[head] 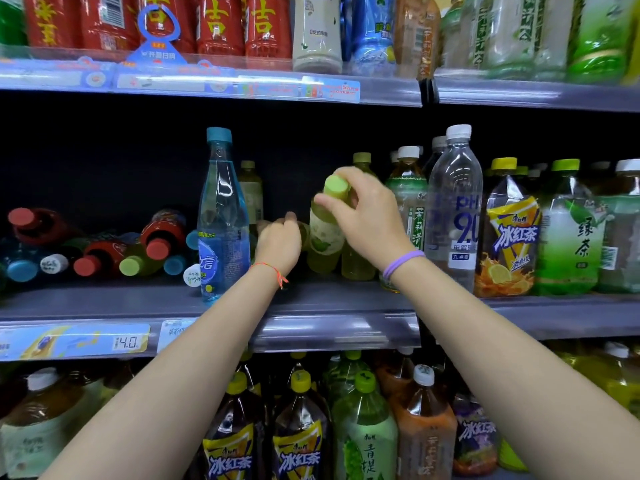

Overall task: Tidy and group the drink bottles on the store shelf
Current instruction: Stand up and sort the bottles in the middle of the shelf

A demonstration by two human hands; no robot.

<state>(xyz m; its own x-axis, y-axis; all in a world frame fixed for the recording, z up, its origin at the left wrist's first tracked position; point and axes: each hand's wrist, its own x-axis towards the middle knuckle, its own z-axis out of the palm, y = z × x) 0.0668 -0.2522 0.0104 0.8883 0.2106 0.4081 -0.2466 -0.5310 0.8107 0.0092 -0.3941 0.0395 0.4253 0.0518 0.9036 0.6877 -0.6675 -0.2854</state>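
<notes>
While both forearms reach up past the front edge of the middle shelf (311,306), the right hand (367,216) is the one doing the work — its fingers and thumb are curled round the pale green cap of a green tea bottle (325,233), pinching it at the top. That bottle is tilted, its long axis leaning with the cap toward the right and the base lower and to the left, just behind the shelf's front edge near the middle. It looks lifted or tipped rather than standing, though its base is too dim to be sure.

The left hand (278,242) sits just left of that bottle's lower body, fingers curled toward a second, darker bottle (304,233) lying behind it; whether it truly grips that one I cannot tell. A tall blue bottle (221,220) stands upright just left of the left hand, near the front edge.

My judgement: the coming move turns on swinging the tilted bottle upright and setting it beside the yellow-green bottles (360,251) standing directly behind the right wrist, so the right hand, already on the cap, is the nearer one.

Farther left, toward the shelf's back, a heap of toppled bottles (104,251) lies with caps facing outward — ungrouped, at least 8 of them.
</notes>
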